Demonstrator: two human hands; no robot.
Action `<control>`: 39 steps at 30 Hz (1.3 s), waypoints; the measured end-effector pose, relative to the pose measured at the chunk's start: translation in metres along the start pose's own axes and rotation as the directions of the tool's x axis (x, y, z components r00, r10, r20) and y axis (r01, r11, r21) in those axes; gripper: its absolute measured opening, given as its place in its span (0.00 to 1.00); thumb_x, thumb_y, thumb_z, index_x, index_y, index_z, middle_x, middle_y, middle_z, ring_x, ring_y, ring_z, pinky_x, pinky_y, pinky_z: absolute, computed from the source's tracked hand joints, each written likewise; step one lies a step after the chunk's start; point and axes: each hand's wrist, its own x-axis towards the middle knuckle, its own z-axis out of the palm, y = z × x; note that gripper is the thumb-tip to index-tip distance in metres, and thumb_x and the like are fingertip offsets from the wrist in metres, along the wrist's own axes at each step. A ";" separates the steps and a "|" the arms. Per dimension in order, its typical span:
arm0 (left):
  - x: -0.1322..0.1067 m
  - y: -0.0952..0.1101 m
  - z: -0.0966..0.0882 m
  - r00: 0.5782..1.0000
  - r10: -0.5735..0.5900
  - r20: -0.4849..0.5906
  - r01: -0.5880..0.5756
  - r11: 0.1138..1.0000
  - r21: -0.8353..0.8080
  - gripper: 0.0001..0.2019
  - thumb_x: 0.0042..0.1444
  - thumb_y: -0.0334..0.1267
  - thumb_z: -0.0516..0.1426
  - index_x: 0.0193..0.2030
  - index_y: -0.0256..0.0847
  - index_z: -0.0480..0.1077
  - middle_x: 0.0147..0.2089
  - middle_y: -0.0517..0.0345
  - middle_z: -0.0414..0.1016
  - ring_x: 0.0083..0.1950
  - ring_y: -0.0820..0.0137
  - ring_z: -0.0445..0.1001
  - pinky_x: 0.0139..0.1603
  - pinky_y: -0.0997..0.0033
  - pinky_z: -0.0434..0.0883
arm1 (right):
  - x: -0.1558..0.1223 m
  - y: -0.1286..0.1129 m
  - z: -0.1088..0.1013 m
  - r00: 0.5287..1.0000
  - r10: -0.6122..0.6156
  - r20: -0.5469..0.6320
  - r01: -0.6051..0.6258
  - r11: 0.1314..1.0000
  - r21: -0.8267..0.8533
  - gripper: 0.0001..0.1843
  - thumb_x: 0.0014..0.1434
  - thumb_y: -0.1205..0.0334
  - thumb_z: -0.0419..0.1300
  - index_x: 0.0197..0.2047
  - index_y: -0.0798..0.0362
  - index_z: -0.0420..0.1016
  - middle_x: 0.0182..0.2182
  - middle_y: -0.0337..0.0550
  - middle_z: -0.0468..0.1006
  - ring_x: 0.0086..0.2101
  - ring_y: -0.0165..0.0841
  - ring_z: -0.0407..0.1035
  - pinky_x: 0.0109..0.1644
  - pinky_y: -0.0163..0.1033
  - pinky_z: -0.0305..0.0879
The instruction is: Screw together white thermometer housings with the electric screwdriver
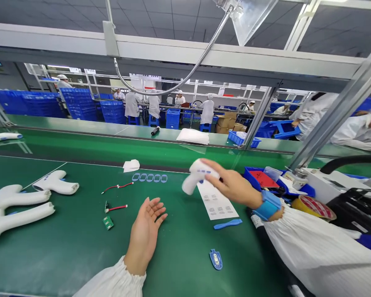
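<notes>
My right hand (235,186) grips a white gun-shaped thermometer (190,182) with blue buttons, held just over the green mat. My left hand (144,233) rests palm up with fingers apart and holds nothing. Left of it lie a small green circuit board (108,222), another little board with a red lead (117,207) and a thin red cable (117,187). Beyond them is a row of several blue frames (150,177). Under the right hand lies a printed sheet (218,202), with a blue pry tool (228,224) and a blue oval cover (215,259) nearer me.
Several white thermometer housings (21,198) lie at the left. A blue bin (309,190), a roll of tape (313,207) and black equipment (352,218) crowd the right. A green conveyor belt (111,145) runs behind the mat. Co-workers in white sit and stand farther off.
</notes>
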 end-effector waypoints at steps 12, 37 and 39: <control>0.001 -0.002 -0.005 0.999 -0.008 0.041 0.009 1.000 -0.016 0.12 0.60 0.43 0.51 0.35 0.37 0.70 0.36 0.55 0.71 0.36 0.70 0.72 0.37 0.71 0.70 | -0.010 -0.007 0.001 0.985 0.042 -0.166 -0.040 0.999 0.016 0.26 0.66 0.51 0.38 0.64 0.51 0.52 0.25 0.40 0.73 0.22 0.35 0.65 0.27 0.37 0.59; 0.003 -0.004 -0.005 0.997 0.023 0.077 -0.030 0.995 0.099 0.11 0.59 0.42 0.50 0.33 0.37 0.67 0.33 0.56 0.68 0.33 0.71 0.71 0.34 0.71 0.69 | -0.042 -0.014 0.007 0.981 0.008 -0.196 0.030 0.981 0.190 0.27 0.66 0.51 0.41 0.65 0.48 0.48 0.35 0.44 0.75 0.30 0.36 0.70 0.34 0.39 0.65; 0.002 -0.005 -0.005 0.995 0.050 0.088 -0.062 0.988 0.141 0.11 0.59 0.43 0.50 0.33 0.38 0.66 0.33 0.57 0.67 0.34 0.71 0.70 0.35 0.71 0.68 | -0.045 -0.012 0.011 0.989 -0.029 -0.146 0.051 0.987 0.154 0.27 0.66 0.51 0.42 0.66 0.49 0.47 0.38 0.46 0.76 0.33 0.38 0.70 0.36 0.40 0.65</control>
